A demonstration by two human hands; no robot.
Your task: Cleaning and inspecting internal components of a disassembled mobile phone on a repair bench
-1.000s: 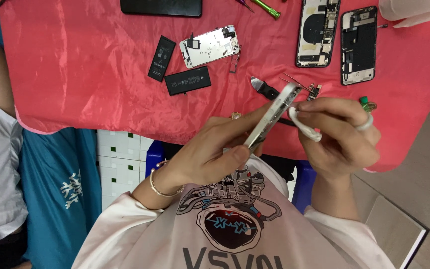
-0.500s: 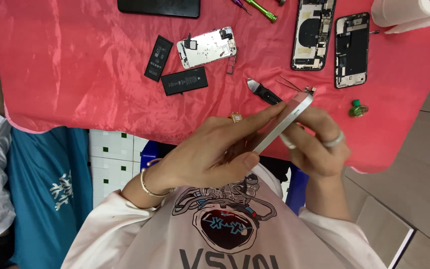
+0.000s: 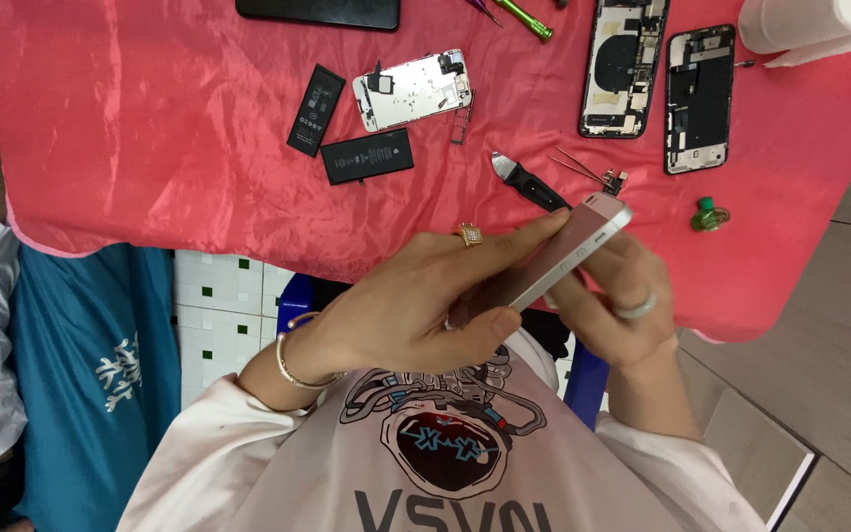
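Red cloth (image 3: 150, 118) strewn with phone parts; above its near edge, left hand (image 3: 416, 305) and right hand (image 3: 622, 296) both grip the phone (image 3: 573, 251), now tilted flatter and edge-on.

Table draped in red cloth (image 3: 150, 128). Below its near edge: white tiled floor (image 3: 219, 296). To its right: wood-tone floor (image 3: 839, 345).

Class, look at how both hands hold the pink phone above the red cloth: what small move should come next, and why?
Probably lower the phone flat onto the red cloth. It is held tilted in mid-air, edge toward the camera, between the left hand and right hand, while the tweezers and black pry tool lie just beyond it.
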